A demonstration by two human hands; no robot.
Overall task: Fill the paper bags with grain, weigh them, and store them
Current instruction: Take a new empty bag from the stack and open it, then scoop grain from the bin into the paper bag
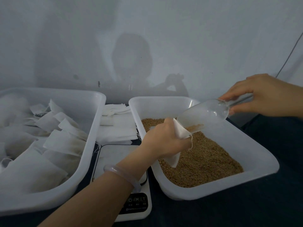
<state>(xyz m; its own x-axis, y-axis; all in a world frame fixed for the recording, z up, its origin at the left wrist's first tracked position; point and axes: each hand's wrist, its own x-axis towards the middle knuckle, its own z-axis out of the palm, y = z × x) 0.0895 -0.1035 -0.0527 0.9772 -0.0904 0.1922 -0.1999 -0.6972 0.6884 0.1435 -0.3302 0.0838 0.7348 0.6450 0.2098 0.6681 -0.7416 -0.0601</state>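
Over the grain tray (262, 171), the left hand (161, 141) pinches the paper bag (181, 131) open. The right hand (265, 94) grips the scoop (206, 113), tipped into it. Best pour slowly so spills land in the tray.

Golden-brown grain (205, 158) in a milky white tub (255, 154) at right. At left, a second tub (91, 128) of the same white, its white bags (62, 141) shaded faintly tan. The paper bag (180, 130) is white, the scoop (208, 112) clear and colourless, the bangle (114, 169) pale lilac. The white scale (118, 153) has a black control panel (136, 203). The tabletop (246, 210) is dark and the far wall (164, 30) plain grey.
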